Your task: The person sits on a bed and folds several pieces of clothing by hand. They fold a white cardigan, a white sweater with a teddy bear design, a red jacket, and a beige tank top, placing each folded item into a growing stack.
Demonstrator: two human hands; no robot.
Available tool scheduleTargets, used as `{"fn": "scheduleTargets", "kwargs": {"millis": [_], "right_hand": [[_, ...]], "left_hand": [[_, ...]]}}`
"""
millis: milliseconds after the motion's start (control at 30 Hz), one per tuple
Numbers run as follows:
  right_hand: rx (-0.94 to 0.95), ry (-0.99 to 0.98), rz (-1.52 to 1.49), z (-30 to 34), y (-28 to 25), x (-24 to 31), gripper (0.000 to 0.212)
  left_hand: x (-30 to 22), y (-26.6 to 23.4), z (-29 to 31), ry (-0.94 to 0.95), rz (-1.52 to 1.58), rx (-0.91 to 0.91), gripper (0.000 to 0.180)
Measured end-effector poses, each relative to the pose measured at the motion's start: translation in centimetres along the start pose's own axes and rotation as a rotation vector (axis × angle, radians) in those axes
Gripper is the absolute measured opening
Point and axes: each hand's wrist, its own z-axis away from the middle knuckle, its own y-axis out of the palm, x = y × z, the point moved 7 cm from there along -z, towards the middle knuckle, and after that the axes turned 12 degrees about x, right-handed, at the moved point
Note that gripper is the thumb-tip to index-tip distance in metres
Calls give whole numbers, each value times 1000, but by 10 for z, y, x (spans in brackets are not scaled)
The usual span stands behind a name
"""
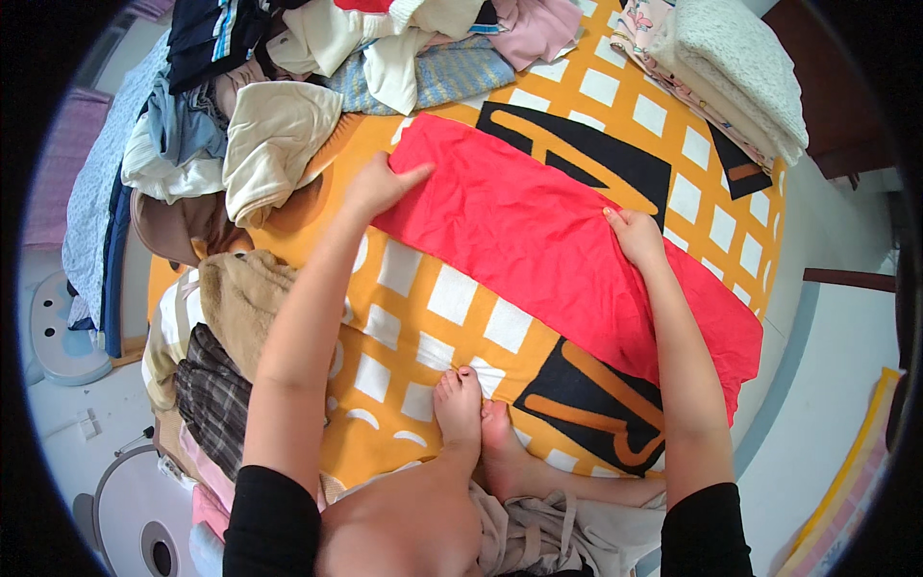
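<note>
A long strip of bright red cloth (pixel 519 231), folded lengthwise and lightly wrinkled, lies slantwise over the orange patterned bedspread (pixel 370 332). Its left end is in my left hand (pixel 383 183), thumb on top and the other fingers partly hidden at the edge. Further right, my right hand (pixel 635 238) pinches the far edge of the same cloth, thumb uppermost. The right part of the cloth runs under my right forearm and ends near the bed's right side. What kind of item the red cloth is, I cannot make out.
Piled clothes, with a cream garment (pixel 274 144) and a blue-grey knit (pixel 433 77), fill the far left. A brown fleece piece (pixel 245 298) and dark plaid cloth (pixel 210 394) lie nearer. Folded white quilted bedding (pixel 740 67) sits far right. My bare feet (pixel 460 404) rest in front.
</note>
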Motion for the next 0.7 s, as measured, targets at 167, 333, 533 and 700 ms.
{"fn": "scheduleTargets", "kwargs": {"millis": [167, 333, 533, 700], "right_hand": [[-51, -54, 141, 7, 2, 18, 44], [99, -206, 66, 33, 33, 63, 36], [160, -313, 96, 33, 72, 145, 32], [218, -242, 212, 26, 76, 159, 32]], "left_hand": [[8, 12, 20, -17, 200, 143, 61], [59, -32, 46, 104, 37, 55, 53], [133, -70, 65, 74, -191, -224, 47], [170, -56, 58, -10, -216, -311, 55]]}}
